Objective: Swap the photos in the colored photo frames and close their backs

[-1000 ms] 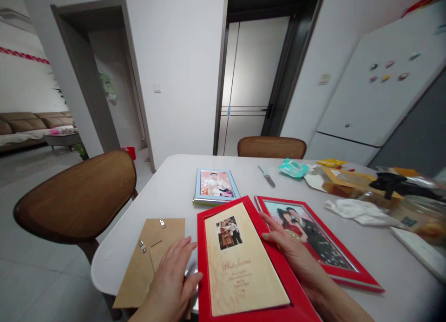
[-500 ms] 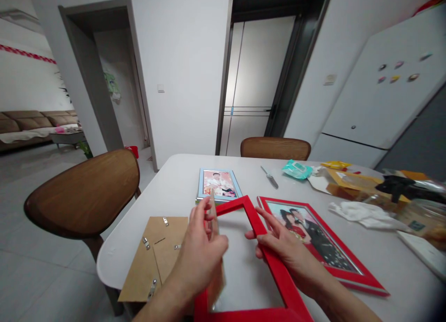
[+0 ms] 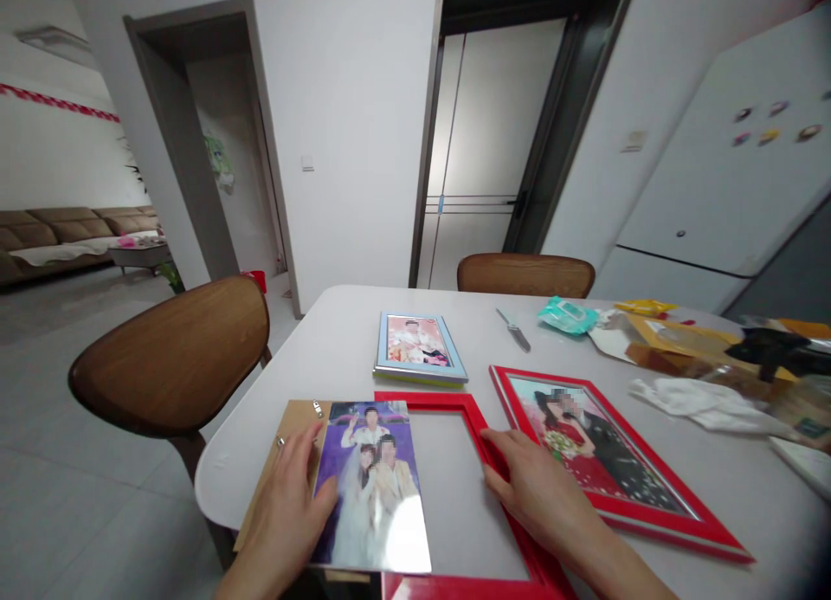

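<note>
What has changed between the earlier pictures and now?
The left hand has taken the panel out of the red frame and moved it left, over the board, photo side up. The red frame has been lowered, the right hand still on its right side. The blue frame, knife and other red frame stayed put.

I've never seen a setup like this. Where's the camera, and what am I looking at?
There's no robot: a person works bare-handed, and a camera on their head looks forward and down. On the white table lie a brown board, a blue-framed picture, a red-framed picture and a knife-like tool, with wrappers and cloth to the right. The left hand is at the left edge of a glossy photo, thumb against it. The right hand touches an empty red frame; how firmly either grips isn't clear.
</note>
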Demonstrator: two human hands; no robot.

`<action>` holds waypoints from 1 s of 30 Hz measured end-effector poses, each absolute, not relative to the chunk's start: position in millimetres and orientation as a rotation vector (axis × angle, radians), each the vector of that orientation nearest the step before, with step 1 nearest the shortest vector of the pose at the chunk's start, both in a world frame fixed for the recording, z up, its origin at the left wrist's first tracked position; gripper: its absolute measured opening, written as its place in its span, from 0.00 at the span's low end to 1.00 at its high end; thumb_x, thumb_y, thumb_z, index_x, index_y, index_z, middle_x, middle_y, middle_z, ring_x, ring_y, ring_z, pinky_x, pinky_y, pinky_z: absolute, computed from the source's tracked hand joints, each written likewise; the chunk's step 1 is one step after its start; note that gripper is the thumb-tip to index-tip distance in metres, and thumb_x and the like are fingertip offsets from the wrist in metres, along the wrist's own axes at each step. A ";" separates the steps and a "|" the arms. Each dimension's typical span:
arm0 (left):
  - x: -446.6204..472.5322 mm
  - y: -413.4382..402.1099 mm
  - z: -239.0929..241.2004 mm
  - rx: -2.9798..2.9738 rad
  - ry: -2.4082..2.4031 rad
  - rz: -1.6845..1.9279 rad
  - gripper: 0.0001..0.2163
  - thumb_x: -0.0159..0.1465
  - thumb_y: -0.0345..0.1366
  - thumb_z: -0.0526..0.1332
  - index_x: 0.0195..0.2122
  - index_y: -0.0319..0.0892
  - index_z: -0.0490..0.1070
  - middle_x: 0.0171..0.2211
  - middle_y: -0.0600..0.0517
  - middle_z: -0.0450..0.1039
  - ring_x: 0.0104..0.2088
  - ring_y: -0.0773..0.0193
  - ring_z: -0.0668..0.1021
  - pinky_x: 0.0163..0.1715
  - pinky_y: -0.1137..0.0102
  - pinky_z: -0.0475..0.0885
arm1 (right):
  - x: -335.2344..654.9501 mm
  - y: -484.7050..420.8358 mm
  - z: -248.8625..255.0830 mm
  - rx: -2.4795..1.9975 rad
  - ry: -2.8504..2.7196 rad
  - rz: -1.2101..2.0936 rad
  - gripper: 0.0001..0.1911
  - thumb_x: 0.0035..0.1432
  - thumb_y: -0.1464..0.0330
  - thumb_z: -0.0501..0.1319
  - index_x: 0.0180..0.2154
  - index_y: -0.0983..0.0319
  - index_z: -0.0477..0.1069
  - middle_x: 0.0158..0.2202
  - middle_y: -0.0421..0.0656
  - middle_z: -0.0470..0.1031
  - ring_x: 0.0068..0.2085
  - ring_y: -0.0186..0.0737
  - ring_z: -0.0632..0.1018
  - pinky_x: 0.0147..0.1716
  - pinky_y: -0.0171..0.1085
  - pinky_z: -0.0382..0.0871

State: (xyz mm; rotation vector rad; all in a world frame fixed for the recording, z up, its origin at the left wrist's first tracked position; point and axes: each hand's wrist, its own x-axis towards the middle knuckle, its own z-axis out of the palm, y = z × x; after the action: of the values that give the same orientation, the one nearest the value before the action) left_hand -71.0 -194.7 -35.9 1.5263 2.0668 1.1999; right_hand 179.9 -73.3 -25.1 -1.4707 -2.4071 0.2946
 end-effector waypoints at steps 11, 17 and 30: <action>-19.2 -203.1 -54.0 2.107 1.759 0.813 0.37 0.41 0.26 0.55 0.56 0.42 0.50 0.59 0.45 0.45 0.58 0.49 0.50 0.54 0.51 0.51 | 103.6 -112.5 -24.0 -0.973 -1.655 1.614 0.31 0.45 0.74 0.54 0.53 0.61 0.52 0.25 0.34 0.62 0.19 0.26 0.64 0.17 0.28 0.56; -7.5 -201.4 -24.3 1.849 1.795 1.485 0.26 0.55 0.26 0.48 0.56 0.45 0.51 0.57 0.52 0.53 0.57 0.58 0.57 0.55 0.59 0.53 | 98.8 -128.9 20.2 -0.635 -1.440 1.646 0.28 0.50 0.66 0.55 0.53 0.59 0.50 0.34 0.40 0.67 0.28 0.30 0.70 0.28 0.32 0.64; 40.9 -187.2 -15.4 1.093 1.432 1.834 0.20 0.58 0.34 0.47 0.53 0.44 0.48 0.54 0.48 0.57 0.53 0.59 0.63 0.52 0.63 0.60 | 140.9 -108.4 -15.4 -0.919 -1.045 1.830 0.33 0.49 0.65 0.55 0.56 0.58 0.47 0.42 0.45 0.72 0.37 0.40 0.75 0.34 0.37 0.69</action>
State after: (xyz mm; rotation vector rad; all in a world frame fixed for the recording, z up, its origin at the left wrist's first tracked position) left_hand 40.9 -187.2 -15.4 1.0925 1.4322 1.8335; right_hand 140.9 -108.4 -15.4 -0.9187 -1.0454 1.8299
